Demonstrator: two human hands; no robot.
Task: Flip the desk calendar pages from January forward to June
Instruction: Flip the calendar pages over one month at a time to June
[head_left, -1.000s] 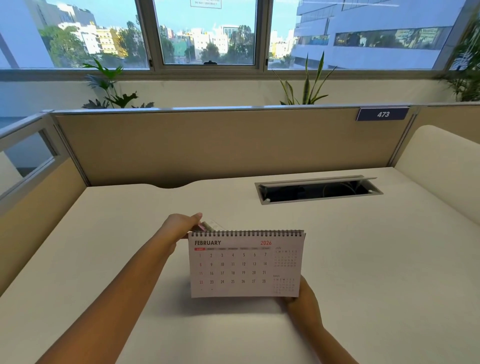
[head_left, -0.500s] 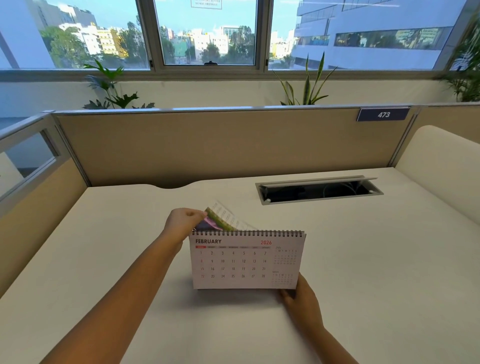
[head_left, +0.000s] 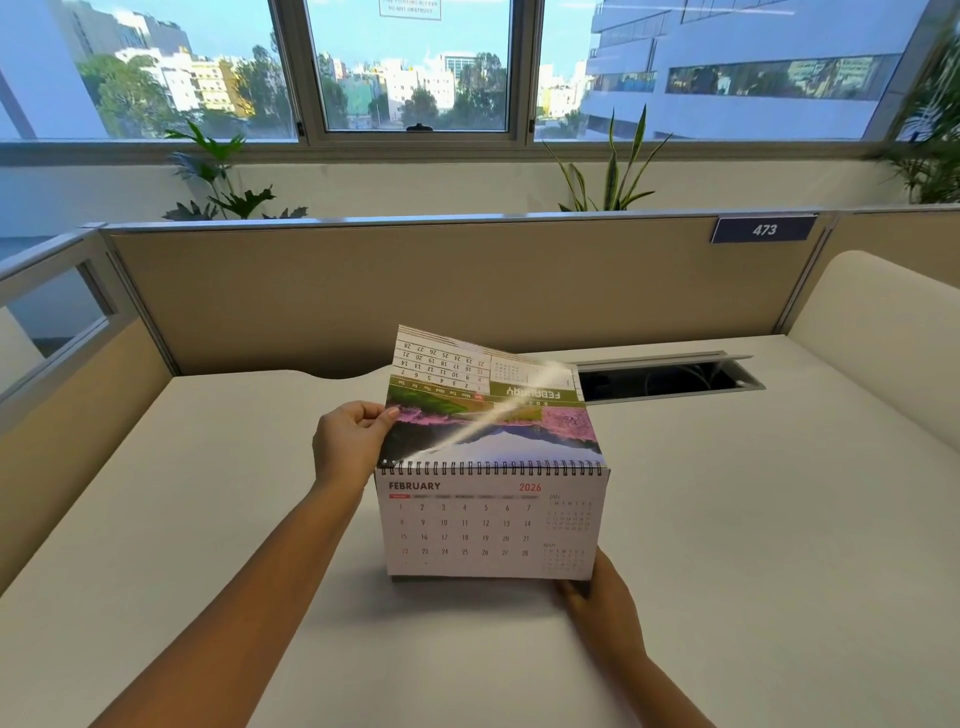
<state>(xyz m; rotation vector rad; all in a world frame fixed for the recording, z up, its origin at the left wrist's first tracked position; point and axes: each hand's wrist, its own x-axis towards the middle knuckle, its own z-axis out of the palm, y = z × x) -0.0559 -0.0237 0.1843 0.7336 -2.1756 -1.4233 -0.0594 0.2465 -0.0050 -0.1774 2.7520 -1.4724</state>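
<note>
A spiral-bound desk calendar (head_left: 488, 530) stands on the white desk (head_left: 208, 519), its front page reading FEBRUARY 2026. Above the spiral, a glossy page (head_left: 483, 415) with a landscape photo and an upside-down February grid is raised from behind the binding. My left hand (head_left: 350, 441) pinches that page by its left edge. My right hand (head_left: 602, 605) grips the calendar's lower right corner against the desk.
An open cable tray (head_left: 670, 379) with a raised lid is set into the desk behind the calendar. Beige partition walls (head_left: 415, 280) enclose the back and left, with a tag reading 473. A cushioned panel (head_left: 883, 332) curves along the right. Plants stand by the window.
The page in my left hand has swung up from behind the spiral and now stands high over the binding. The calendar stays put under my right hand.
</note>
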